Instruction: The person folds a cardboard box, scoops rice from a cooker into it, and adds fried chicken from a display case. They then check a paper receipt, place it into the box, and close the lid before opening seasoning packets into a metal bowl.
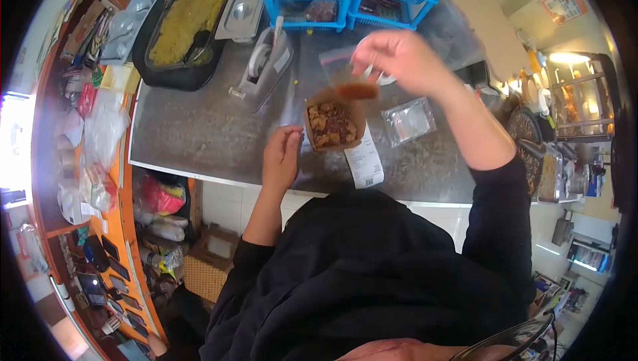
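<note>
An open brown cardboard box [333,123] stands on the metal table, filled with browned, crumbly-looking food pieces topped with dark red. My left hand [282,155] is closed at its left side, thumb and fingers pinched together right at the box wall. Above the box's far edge, my right hand [392,58] pinches the top of a small pouch with reddish-brown contents [357,90], blurred by motion. A clear plastic bag with a pink strip [334,59] lies behind it. Beside the box are a printed paper receipt [365,163] and a flat clear packet [409,121].
A tape dispenser [267,62] stands left of the box, near a metal lidded container [240,14]. Farther left is a black tray [147,72] of yellow food with a dark spoon. Blue stacked baskets [306,23] line the back. The table's front edge [199,176] runs before me.
</note>
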The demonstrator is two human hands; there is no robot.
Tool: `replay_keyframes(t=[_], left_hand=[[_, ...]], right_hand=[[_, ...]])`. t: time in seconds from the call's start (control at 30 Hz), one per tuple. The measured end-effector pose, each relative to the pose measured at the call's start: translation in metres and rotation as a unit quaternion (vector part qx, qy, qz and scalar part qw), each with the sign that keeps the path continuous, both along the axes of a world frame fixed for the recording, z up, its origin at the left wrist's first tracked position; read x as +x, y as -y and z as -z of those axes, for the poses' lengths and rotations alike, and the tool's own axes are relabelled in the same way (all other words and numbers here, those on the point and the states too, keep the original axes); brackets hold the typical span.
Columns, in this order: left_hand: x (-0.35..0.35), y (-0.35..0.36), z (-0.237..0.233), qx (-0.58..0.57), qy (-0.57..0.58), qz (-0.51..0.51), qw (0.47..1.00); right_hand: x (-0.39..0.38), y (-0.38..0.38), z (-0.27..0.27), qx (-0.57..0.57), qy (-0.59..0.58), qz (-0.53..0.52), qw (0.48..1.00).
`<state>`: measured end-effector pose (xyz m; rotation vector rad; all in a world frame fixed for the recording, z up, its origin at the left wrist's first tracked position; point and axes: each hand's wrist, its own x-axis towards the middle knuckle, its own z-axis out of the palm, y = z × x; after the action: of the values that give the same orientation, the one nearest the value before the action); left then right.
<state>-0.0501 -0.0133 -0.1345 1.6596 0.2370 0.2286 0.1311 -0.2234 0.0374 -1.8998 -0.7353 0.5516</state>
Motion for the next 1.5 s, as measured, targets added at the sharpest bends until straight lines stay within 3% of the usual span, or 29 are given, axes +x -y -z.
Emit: replay_keyframes(t=[0.07, 0.17, 0.27, 0.3, 0.4, 0.57, 0.63, 0.7, 0.8, 1.0, 1.13, 1.2, 1.27, 1.33, 1.37, 1.43, 1.5], left_hand=[[-0.004, -0.002, 0.007, 0.036, -0.006, 0.002, 0.999], [-0.009, 0.001, 0.003, 0.009, -0.016, 0.01, 1.0], [-0.013, -0.002, 0.004, 0.021, -0.01, 0.031, 0.999], [-0.012, -0.003, 0.003, 0.038, -0.006, 0.04, 0.998], [-0.007, -0.002, -0.001, 0.144, 0.036, 0.082, 0.986], [0.023, -0.004, 0.013, 0.159, 0.068, 0.126, 0.977], [0.028, -0.001, 0.017, 0.139, 0.091, 0.127, 0.978], [0.032, 0.003, 0.023, 0.112, 0.096, 0.116, 0.982], [0.013, 0.015, 0.053, 0.127, 0.142, 0.063, 0.98], [-0.007, 0.039, 0.051, 0.214, 0.224, 0.024, 0.95], [0.002, 0.029, 0.049, 0.253, 0.271, 0.05, 0.927], [0.003, 0.023, 0.041, 0.234, 0.225, 0.067, 0.943], [0.005, 0.025, 0.039, 0.191, 0.213, 0.065, 0.956], [0.009, 0.027, 0.037, 0.285, 0.152, 0.118, 0.939], [0.012, 0.027, 0.035, 0.332, 0.122, 0.144, 0.924], [0.018, 0.041, 0.035, 0.388, 0.135, 0.089, 0.908], [0.024, 0.047, 0.031, 0.42, 0.144, 0.045, 0.895]], right_hand=[[-0.027, -0.005, 0.042, 0.036, -0.018, 0.037, 0.998], [-0.054, 0.0, 0.09, -0.015, 0.163, 0.004, 0.987], [-0.086, 0.01, 0.111, -0.151, 0.348, -0.009, 0.925], [-0.092, 0.014, 0.114, -0.213, 0.326, -0.035, 0.92], [-0.097, 0.024, 0.115, -0.184, 0.355, 0.035, 0.916], [-0.101, 0.035, 0.141, 0.0, 0.118, 0.147, 0.982], [-0.107, 0.035, 0.165, 0.082, -0.016, 0.19, 0.978], [-0.1, 0.039, 0.185, 0.172, -0.187, 0.239, 0.937], [-0.075, 0.044, 0.206, 0.106, -0.062, 0.192, 0.974], [-0.059, 0.02, 0.201, 0.128, -0.113, 0.107, 0.98], [-0.081, 0.014, 0.203, 0.063, -0.025, 0.14, 0.988], [-0.098, 0.005, 0.19, 0.027, -0.026, 0.18, 0.983], [-0.105, 0.002, 0.217, 0.05, 0.005, 0.217, 0.975], [-0.11, -0.001, 0.204, 0.024, 0.083, 0.218, 0.972], [-0.108, -0.001, 0.202, 0.016, 0.118, 0.189, 0.975], [-0.108, 0.0, 0.199, 0.0, 0.182, 0.13, 0.975], [-0.101, 0.008, 0.189, 0.015, 0.167, 0.054, 0.984]])
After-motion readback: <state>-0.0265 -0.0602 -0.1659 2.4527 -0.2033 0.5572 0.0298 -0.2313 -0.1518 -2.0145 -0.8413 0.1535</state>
